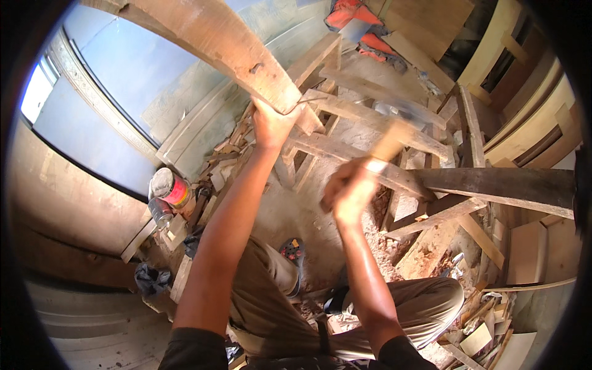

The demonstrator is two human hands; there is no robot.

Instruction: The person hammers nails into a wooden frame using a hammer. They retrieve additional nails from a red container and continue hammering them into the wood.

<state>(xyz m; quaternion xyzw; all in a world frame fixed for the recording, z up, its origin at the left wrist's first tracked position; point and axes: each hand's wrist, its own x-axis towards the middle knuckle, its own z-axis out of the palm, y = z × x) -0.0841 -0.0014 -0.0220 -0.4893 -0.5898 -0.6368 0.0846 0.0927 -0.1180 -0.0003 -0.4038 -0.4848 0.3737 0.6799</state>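
Observation:
My left hand is closed around the near end of a long wooden beam. The beam runs up to the far left, and its end lies over a rough wooden trestle. A thin dark piece, perhaps a nail, sticks out beside the beam's end; it is too small to be sure. My right hand is wrapped round the wooden handle of a hammer. The hammer is smeared by motion, and its greyish head shows only as a blur over the trestle, to the right of the beam's end.
Paint cans stand by scrap wood on the left. A dark plank juts in from the right. Wooden frames lean at the far right. Offcuts litter the lower right. Someone's orange-and-dark clothing shows at the back.

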